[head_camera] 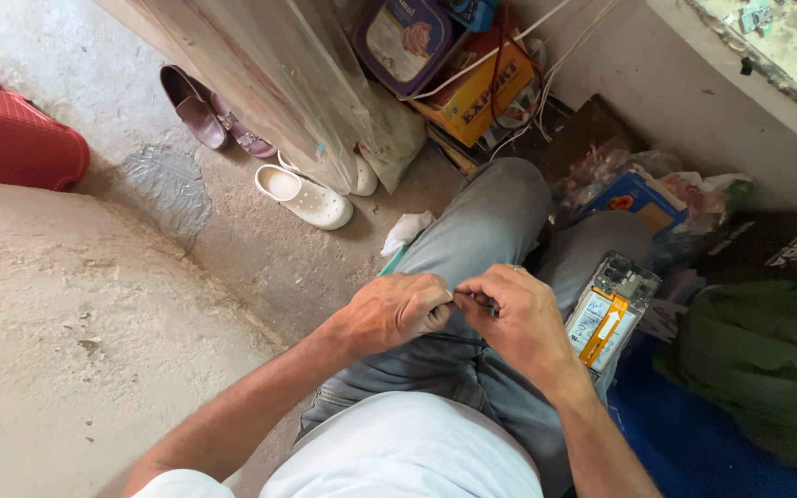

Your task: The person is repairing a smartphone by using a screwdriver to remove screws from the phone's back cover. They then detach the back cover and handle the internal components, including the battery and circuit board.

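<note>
Here, both hands pinched together over grey-trousered lap: left hand and right hand gripping one small dark slender tool; opened back-less phone with yellow ribbon just beside.

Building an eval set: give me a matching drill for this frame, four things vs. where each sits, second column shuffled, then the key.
Things:
1. opened phone
2. white clog
3. brown shoes
4. green cloth

Places:
A. on the concrete floor, just left of the knee
B. on the blue surface at the far right
C. resting on the thigh, beside the right hand
D. farther up the floor, beside the hanging plastic sheet

Pairs: 1-C, 2-A, 3-D, 4-B

The left hand and right hand meet over the lap, pinching something small and dark.
</note>
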{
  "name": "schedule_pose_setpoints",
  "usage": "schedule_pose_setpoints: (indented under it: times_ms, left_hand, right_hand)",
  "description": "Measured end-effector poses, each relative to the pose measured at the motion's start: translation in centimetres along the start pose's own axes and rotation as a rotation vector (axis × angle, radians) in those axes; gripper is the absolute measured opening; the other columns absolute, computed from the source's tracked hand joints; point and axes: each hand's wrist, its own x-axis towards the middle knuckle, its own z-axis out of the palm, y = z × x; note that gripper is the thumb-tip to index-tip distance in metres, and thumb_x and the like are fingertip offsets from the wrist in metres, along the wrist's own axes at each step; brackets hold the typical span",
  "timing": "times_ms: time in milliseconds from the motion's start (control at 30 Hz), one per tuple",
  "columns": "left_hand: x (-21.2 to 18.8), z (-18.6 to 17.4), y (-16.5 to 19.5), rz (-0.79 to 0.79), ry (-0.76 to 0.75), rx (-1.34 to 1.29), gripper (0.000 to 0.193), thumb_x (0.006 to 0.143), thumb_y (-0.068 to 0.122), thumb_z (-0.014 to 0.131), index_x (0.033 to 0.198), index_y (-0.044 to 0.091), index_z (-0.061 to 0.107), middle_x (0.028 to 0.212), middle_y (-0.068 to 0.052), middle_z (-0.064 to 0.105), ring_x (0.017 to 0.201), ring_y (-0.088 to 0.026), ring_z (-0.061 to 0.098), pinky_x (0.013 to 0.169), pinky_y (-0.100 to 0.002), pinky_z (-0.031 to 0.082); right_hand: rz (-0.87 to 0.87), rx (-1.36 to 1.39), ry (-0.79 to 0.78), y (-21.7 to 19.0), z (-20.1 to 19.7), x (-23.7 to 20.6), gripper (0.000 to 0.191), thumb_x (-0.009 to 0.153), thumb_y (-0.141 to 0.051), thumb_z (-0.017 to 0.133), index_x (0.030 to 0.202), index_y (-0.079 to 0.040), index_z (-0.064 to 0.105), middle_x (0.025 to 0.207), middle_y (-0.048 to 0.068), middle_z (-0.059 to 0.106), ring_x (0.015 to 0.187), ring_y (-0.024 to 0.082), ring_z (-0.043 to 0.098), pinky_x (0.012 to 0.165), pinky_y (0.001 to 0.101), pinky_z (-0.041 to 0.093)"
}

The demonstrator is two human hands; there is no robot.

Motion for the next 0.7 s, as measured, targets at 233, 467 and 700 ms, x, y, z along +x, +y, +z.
schedule_pose_setpoints:
  times_ms: [233, 467, 700]
  left_hand:
    - [0.2, -0.6, 0.0, 0.018, -0.042, -0.09, 0.048, 0.088, 0.003, 0.079, 0.12, 0.006, 0.042, 0.092, -0.005, 0.061, 0.076, -0.022, 0.066, 0.062, -0.034, 0.053]
    - [0.3, -0.4, 0.0, -0.025, -0.045, -0.053, 0.045, 0.089, 0.006, 0.079, 0.117, 0.007, 0.043, 0.091, -0.004, 0.061, 0.075, -0.023, 0.065, 0.062, -0.035, 0.052]
    - [0.5, -0.5, 0.3, -0.011, -0.051, 0.02, 0.04, 0.09, 0.003, 0.076, 0.118, 0.006, 0.047, 0.089, -0.005, 0.06, 0.074, -0.023, 0.065, 0.063, -0.036, 0.053]
  right_hand:
    - [0.362, 0.309, -0.024, 1.4, -0.7, -0.3, 0.01, 0.086, -0.011, 0.079, 0.093, -0.004, 0.08, 0.074, -0.002, 0.064, 0.062, 0.008, 0.053, 0.055, 0.0249, 0.043]
    - [0.468, 0.455, -0.161, 2.3, 0.2, -0.5, 0.014, 0.089, -0.014, 0.077, 0.093, -0.001, 0.081, 0.077, -0.004, 0.068, 0.065, 0.003, 0.051, 0.055, 0.0211, 0.041]
    - [0.35, 0.152, -0.117, 0.8, -0.2, 0.5, 0.014, 0.087, -0.014, 0.077, 0.098, -0.006, 0.08, 0.072, 0.002, 0.065, 0.057, 0.009, 0.05, 0.051, 0.0258, 0.041]
